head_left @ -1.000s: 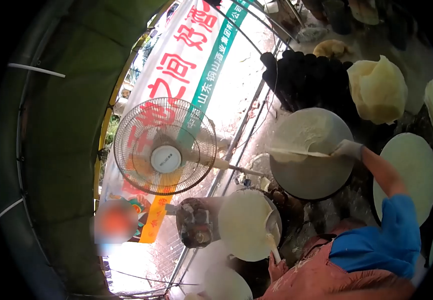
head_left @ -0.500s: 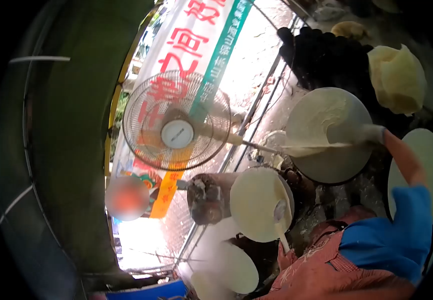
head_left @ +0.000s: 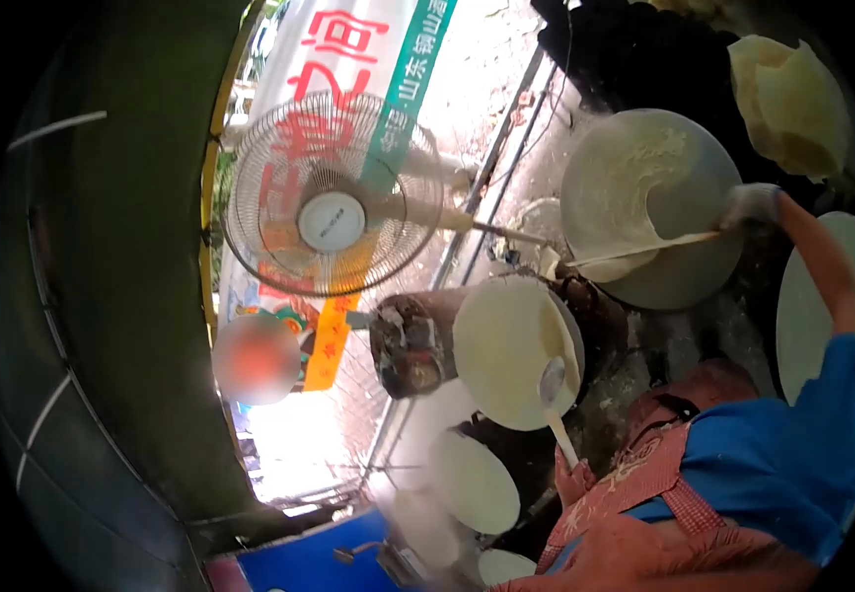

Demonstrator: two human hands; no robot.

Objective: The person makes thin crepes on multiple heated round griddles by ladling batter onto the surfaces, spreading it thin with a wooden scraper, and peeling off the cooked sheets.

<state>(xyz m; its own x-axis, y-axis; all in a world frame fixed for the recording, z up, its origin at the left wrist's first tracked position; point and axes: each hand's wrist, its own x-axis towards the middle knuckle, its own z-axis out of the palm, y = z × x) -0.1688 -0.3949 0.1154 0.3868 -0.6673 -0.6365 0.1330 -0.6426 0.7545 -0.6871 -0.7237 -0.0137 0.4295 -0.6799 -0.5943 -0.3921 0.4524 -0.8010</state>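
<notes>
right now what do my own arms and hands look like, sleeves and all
Your right hand wears what looks like a pale grey-white glove ending near the wrist. That arm has a short, bright blue sleeve, leaving the forearm uncovered. Your left hand is too small to tell if it's gloved, and its sleeve is unclear. A reddish apron has a checked strap.

This looks like an outdoor food stall under a dark green cloth cover. Pale, wet batter lies on a big, round grey griddle, near a thin, round, pale pancake.
</notes>
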